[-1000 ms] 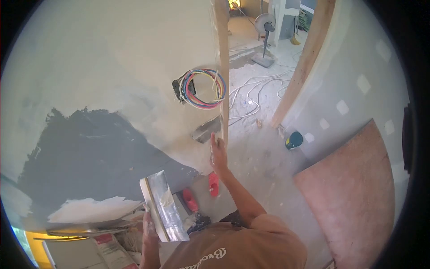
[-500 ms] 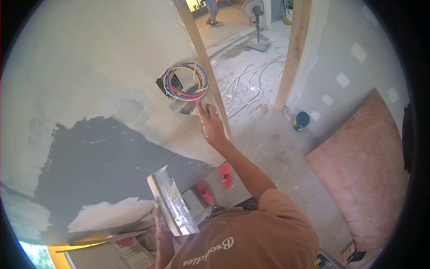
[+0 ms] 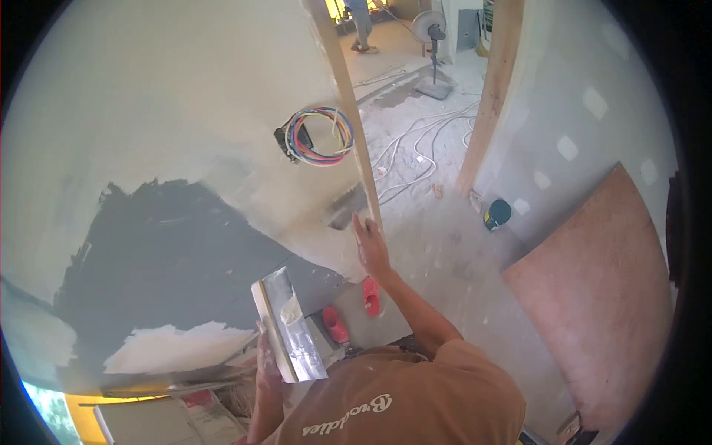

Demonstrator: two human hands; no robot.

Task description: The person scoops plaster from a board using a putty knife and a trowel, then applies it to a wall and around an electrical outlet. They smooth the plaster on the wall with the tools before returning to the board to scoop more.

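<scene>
While the long blade [image 3: 300, 341] slants up-left, the left grip [image 3: 268, 362] curls round its back; the right grip [image 3: 372, 248], nearly closed, holds a small blade [image 3: 347, 208] ahead.

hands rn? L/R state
Left hand: closed, holding the wide metal blade with filler on it.
Right hand: holding a smaller blade at the wall, fingers partly extended.

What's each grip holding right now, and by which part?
Left grip: wide blade, by its pale back edge. Right grip: small blade; exactly which part is held is hidden.
</scene>
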